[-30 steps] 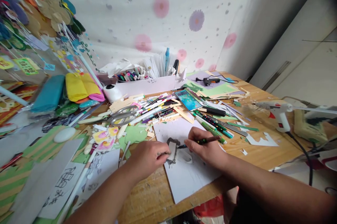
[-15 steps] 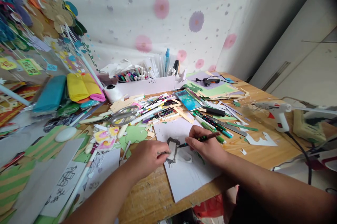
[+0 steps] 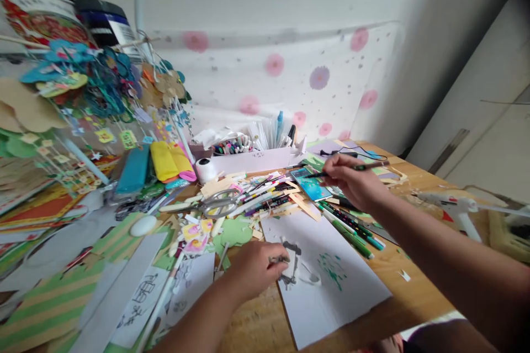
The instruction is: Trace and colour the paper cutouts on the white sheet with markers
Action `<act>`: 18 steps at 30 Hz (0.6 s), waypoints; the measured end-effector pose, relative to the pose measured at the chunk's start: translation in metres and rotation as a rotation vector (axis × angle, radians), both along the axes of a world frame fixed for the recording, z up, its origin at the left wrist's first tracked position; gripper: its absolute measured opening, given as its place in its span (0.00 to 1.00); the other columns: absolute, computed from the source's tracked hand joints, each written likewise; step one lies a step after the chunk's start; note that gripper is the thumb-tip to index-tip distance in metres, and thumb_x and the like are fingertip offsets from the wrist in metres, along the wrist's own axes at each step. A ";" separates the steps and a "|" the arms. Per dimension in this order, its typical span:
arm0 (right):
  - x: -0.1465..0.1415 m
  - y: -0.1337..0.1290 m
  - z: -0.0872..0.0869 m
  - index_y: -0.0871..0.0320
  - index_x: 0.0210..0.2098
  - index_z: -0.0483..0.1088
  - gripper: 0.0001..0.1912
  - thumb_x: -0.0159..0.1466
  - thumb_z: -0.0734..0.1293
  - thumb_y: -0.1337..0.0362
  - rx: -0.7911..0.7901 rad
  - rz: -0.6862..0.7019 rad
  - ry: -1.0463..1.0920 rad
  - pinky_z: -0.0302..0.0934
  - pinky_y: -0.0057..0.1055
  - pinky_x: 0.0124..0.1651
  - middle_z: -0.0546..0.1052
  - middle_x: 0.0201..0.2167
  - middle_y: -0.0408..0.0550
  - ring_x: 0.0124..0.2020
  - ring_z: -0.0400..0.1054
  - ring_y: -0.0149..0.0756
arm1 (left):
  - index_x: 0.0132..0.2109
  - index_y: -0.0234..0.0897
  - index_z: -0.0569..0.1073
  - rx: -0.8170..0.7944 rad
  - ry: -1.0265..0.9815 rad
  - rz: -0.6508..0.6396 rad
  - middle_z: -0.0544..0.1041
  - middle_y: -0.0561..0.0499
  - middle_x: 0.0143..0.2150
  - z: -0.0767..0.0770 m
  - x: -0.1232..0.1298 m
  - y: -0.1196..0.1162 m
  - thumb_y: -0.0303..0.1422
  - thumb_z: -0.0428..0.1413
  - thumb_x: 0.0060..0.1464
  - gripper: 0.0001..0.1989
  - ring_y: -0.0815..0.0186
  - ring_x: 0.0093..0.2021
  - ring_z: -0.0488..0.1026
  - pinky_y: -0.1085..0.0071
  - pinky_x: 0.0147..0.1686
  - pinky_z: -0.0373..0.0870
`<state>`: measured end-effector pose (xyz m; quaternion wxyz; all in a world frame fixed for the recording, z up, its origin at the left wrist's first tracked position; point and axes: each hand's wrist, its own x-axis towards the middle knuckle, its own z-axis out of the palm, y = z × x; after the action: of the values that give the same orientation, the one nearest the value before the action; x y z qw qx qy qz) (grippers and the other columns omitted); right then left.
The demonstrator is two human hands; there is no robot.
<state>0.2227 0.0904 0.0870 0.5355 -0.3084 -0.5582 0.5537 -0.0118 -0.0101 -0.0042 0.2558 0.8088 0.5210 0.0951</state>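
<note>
My left hand has its fingers curled, pinching the left edge of a small white paper cutout with a dark, scribbled border. That cutout lies over a white sheet of paper, which also bears a grey-white oval patch and green marker strokes. Raised above the back right of the sheet, my right hand grips a dark marker whose tip points left. Behind the marker tip lies a blue-green phone-shaped rectangle.
Scissors, several markers and paper scraps crowd the table behind the sheet. A white box of pens stands at the back. To the right is a glue gun; on the left, striped green paper and hanging paper ornaments.
My right hand has lifted the marker from beside the cutout, up and away toward the back right, uncovering green strokes. My left hand stays at the cutout. The view has tilted up and turned left.
</note>
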 end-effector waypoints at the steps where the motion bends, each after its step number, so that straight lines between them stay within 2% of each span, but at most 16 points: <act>1: -0.007 0.010 0.013 0.58 0.23 0.70 0.06 0.50 0.71 0.66 0.013 0.030 0.010 0.62 0.27 0.29 0.67 0.18 0.38 0.21 0.63 0.27 | 0.50 0.35 0.70 0.007 -0.023 0.020 0.73 0.47 0.49 0.000 -0.002 0.000 0.37 0.53 0.61 0.13 0.62 0.44 0.73 0.60 0.43 0.73; 3: -0.027 0.027 0.033 0.58 0.22 0.69 0.06 0.50 0.71 0.66 0.026 0.103 0.015 0.62 0.27 0.27 0.67 0.16 0.38 0.19 0.62 0.27 | 0.50 0.35 0.70 0.027 -0.067 0.072 0.73 0.47 0.48 0.000 -0.006 0.002 0.37 0.53 0.61 0.14 0.62 0.43 0.73 0.60 0.42 0.73; 5: -0.053 0.036 0.042 0.59 0.22 0.70 0.06 0.51 0.71 0.65 0.031 0.187 0.005 0.63 0.28 0.27 0.68 0.16 0.39 0.18 0.62 0.27 | 0.50 0.35 0.70 0.055 -0.102 0.128 0.73 0.47 0.49 0.000 -0.012 0.004 0.37 0.53 0.61 0.14 0.62 0.43 0.73 0.60 0.42 0.73; 8: -0.094 0.040 0.042 0.60 0.22 0.70 0.08 0.50 0.71 0.63 0.040 0.320 0.005 0.65 0.30 0.30 0.72 0.20 0.43 0.22 0.67 0.30 | 0.51 0.35 0.69 0.094 -0.130 0.202 0.72 0.46 0.49 0.000 -0.019 0.008 0.37 0.53 0.61 0.14 0.61 0.44 0.73 0.60 0.43 0.73; 11: -0.121 0.038 0.039 0.60 0.21 0.70 0.12 0.53 0.70 0.58 0.061 0.426 0.041 0.65 0.31 0.36 0.75 0.24 0.45 0.28 0.69 0.31 | 0.51 0.35 0.69 0.111 -0.135 0.240 0.72 0.46 0.49 0.001 -0.022 0.011 0.37 0.53 0.61 0.14 0.61 0.44 0.73 0.60 0.43 0.73; 13: -0.126 0.037 0.043 0.61 0.26 0.73 0.12 0.55 0.69 0.56 0.058 0.517 0.040 0.65 0.33 0.42 0.77 0.28 0.49 0.33 0.72 0.34 | 0.51 0.35 0.69 0.115 -0.130 0.247 0.72 0.46 0.50 0.001 -0.022 0.011 0.37 0.53 0.61 0.14 0.61 0.44 0.73 0.60 0.43 0.73; 15: -0.122 0.039 0.053 0.61 0.35 0.76 0.16 0.53 0.71 0.56 0.042 0.644 0.001 0.65 0.37 0.46 0.80 0.35 0.53 0.40 0.74 0.40 | 0.51 0.35 0.69 0.116 -0.122 0.245 0.72 0.46 0.50 0.002 -0.020 0.010 0.37 0.53 0.61 0.14 0.61 0.44 0.73 0.59 0.43 0.73; 18: -0.111 0.045 0.071 0.59 0.46 0.74 0.25 0.50 0.73 0.57 0.046 0.957 -0.139 0.62 0.43 0.53 0.77 0.48 0.56 0.51 0.70 0.48 | 0.51 0.35 0.69 0.107 -0.109 0.232 0.72 0.46 0.50 0.003 -0.019 0.008 0.37 0.53 0.61 0.14 0.62 0.44 0.73 0.60 0.43 0.73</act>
<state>0.1114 0.1351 0.1577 0.1888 -0.0412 -0.6839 0.7035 -0.0307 -0.0020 -0.0015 0.2273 0.7493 0.5904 0.1955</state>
